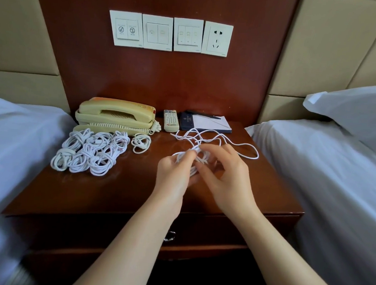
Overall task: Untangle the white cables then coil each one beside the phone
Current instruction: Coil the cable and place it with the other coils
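Nearest the camera, two bare forearms reached forward over the nightstand (125,189), above the metal drawer knob (169,236) on its front. The left hand (172,174) had its fingers curled round a small bunch of loops of a white cable (204,139), held just above the tabletop right of centre. The right hand (226,179) met the same bunch from the other side, thumb and fingers bent in and pinching the strands (its fingertips were blurred, so the exact grip was hard to read).

From the hands the loose part of the cable trailed away across the wood in slack, crossing curves. Its long run lay roughly left to right, with one tail stretching out toward the right edge, where it turned back in a narrow bend.

To the left, well apart from the hands, a pile of coiled cables (90,152) lay packed together directly in front of the phone (116,114), and a lone coil (141,142) sat just beside the pile's right end. The cream phone stood at the back left, its handset lying crosswise. Right of it were a remote (170,120), pointing front to back, and a notepad (207,122) with a pen (202,114) across it.

White-sheeted beds (322,171) flanked the nightstand. On the wooden panel behind hung three switch plates (158,33) and a socket (217,39).
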